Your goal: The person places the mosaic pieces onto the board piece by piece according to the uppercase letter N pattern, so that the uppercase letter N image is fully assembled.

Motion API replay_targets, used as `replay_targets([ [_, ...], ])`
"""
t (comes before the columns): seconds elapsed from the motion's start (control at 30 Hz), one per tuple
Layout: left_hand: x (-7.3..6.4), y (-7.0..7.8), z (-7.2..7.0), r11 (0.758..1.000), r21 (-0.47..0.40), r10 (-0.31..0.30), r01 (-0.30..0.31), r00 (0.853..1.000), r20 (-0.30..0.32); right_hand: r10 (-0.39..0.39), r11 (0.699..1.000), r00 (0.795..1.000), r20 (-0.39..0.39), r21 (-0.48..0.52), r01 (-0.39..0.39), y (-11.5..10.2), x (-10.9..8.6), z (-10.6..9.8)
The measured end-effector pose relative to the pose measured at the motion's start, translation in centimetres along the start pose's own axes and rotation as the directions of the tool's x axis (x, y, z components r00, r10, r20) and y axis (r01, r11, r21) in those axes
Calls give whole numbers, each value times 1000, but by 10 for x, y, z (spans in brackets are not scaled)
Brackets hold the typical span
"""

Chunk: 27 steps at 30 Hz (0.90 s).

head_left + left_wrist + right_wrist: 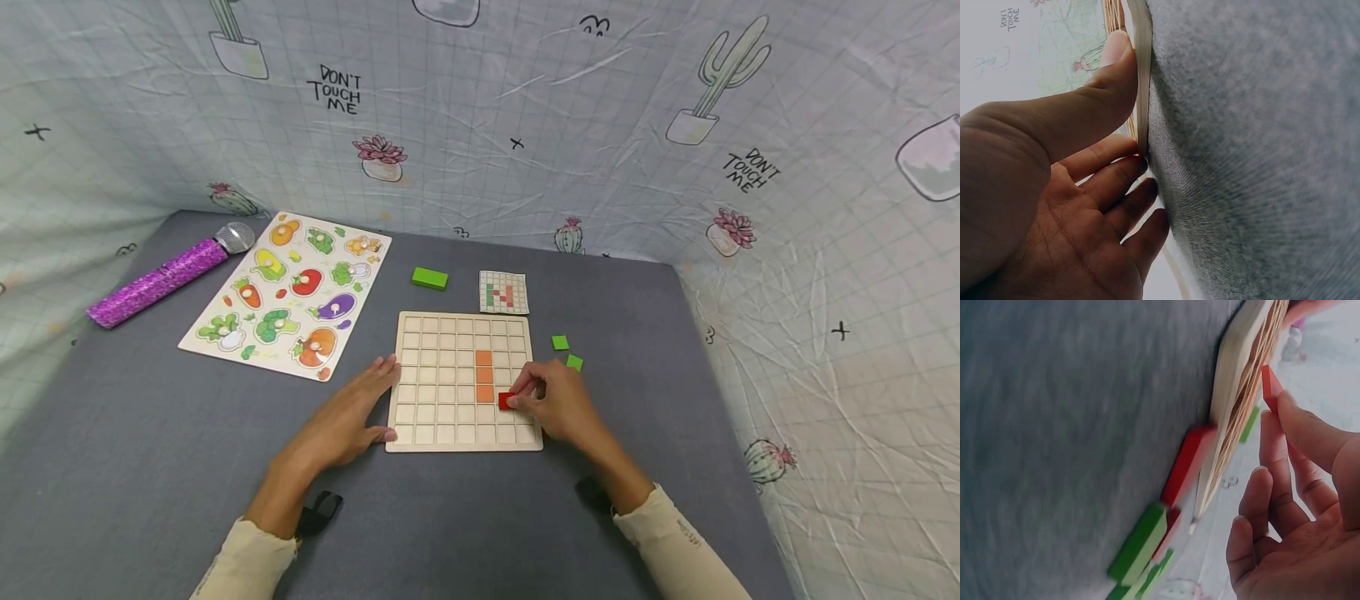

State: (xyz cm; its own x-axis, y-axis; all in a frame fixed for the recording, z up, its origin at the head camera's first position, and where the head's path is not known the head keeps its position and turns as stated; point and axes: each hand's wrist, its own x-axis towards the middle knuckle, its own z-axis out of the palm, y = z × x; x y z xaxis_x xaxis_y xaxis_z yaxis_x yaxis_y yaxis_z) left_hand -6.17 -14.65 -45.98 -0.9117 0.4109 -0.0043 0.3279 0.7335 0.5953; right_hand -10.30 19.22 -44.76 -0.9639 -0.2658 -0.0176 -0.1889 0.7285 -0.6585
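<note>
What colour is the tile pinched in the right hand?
Red: the tile in the right hand shows best in the head view.

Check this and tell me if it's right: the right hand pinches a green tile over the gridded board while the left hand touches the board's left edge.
Wrong on the colour: the tile in the right hand is red, not green, as the head view shows. The rest stands.

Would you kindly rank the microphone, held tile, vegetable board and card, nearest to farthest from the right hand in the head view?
1. Held tile, pinched above the grid
2. Card, beyond the grid
3. Vegetable board, left
4. Microphone, farthest left
</note>
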Motion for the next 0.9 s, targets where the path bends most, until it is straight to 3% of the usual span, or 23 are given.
replay_targets([
  [0.4, -1, 1, -1, 1000, 7, 12, -12, 1000, -7, -29, 999, 999, 17, -24, 30, -15, -4, 20],
  [0.67, -1, 2, -1, 1000, 13, 15, -15, 1000, -7, -85, 991, 996, 22, -97, 87, -19, -2, 27],
  [0.9, -2, 2, -1, 1000, 8, 13, -13, 1000, -11, -58, 995, 997, 53, -83, 62, -18, -1, 25],
])
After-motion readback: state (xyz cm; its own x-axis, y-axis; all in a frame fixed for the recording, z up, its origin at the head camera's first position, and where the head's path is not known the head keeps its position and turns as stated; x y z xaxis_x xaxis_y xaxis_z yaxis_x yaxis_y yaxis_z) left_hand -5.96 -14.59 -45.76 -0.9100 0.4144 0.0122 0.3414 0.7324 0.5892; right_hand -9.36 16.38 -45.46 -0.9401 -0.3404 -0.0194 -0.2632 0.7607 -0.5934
